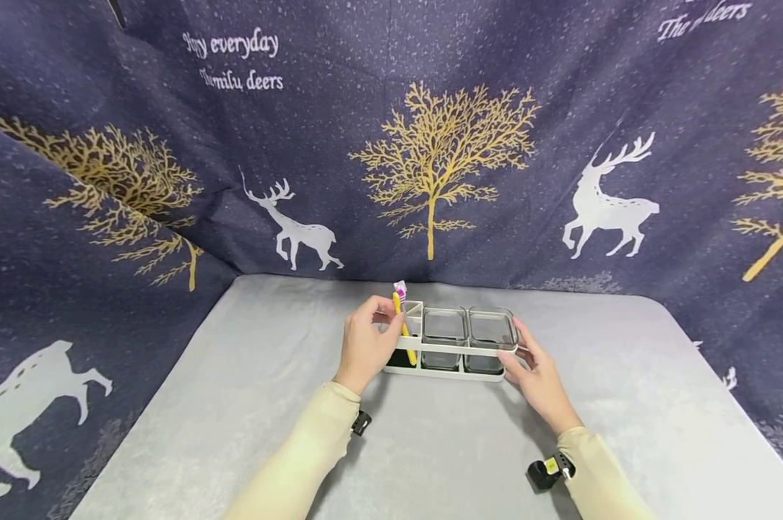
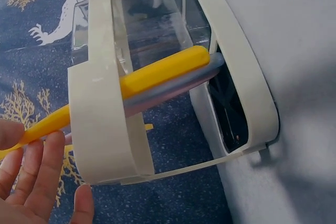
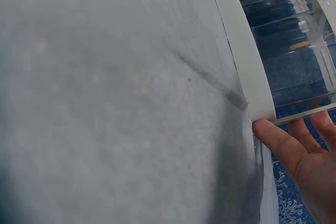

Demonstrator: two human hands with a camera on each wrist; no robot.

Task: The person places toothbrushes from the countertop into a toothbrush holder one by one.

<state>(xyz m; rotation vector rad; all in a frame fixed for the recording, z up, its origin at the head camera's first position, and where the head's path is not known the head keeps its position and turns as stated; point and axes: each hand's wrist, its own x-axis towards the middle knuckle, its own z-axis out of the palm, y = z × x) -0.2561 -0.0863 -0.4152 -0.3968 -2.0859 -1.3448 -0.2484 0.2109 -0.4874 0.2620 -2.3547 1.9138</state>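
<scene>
A white holder rack (image 1: 453, 349) stands mid-table with two clear cups (image 1: 443, 326) (image 1: 492, 328) in it. A yellow toothbrush (image 1: 404, 336) leans in its left compartment, bristle head up. My left hand (image 1: 365, 343) grips the toothbrush handle at the rack's left end. In the left wrist view the yellow toothbrush (image 2: 163, 72) passes through the rack's white band (image 2: 100, 114) with a grey handle (image 2: 173, 90) beside it, and my left hand (image 2: 37, 182) is at its handle end. My right hand (image 1: 537, 375) rests with straight fingers against the rack's right end. There its thumb (image 3: 273, 135) touches the white rim (image 3: 247, 72) beside a clear cup (image 3: 283, 35).
The grey table top (image 1: 430, 448) stretches around the rack on all sides. A dark blue cloth with deer and gold trees (image 1: 430, 159) hangs close behind and on both sides. Small black cameras sit on both wrists (image 1: 547, 469).
</scene>
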